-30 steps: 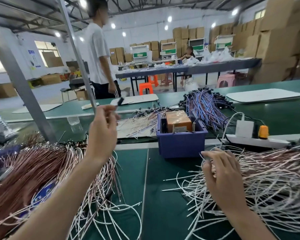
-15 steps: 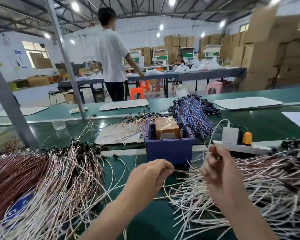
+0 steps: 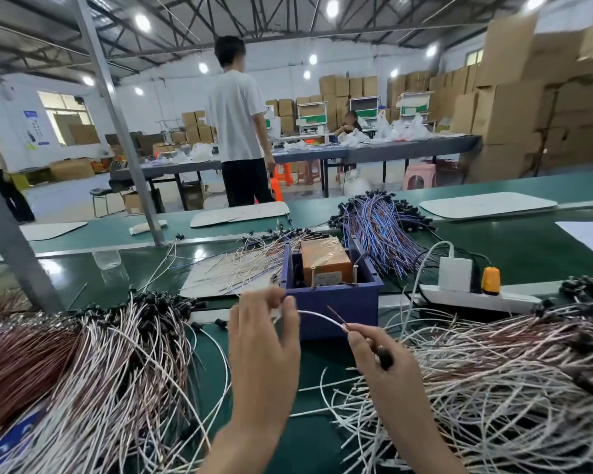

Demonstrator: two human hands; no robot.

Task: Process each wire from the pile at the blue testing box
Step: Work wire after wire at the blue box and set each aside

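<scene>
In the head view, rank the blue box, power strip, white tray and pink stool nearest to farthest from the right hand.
1. The blue box, just ahead-left of the right hand, which holds a wire.
2. The power strip, ahead to the right.
3. The white tray, on the far belt, right.
4. The pink stool, on the floor beyond.

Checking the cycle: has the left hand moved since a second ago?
Yes: the left hand came right and down, to the front of the blue plastic box.
</scene>
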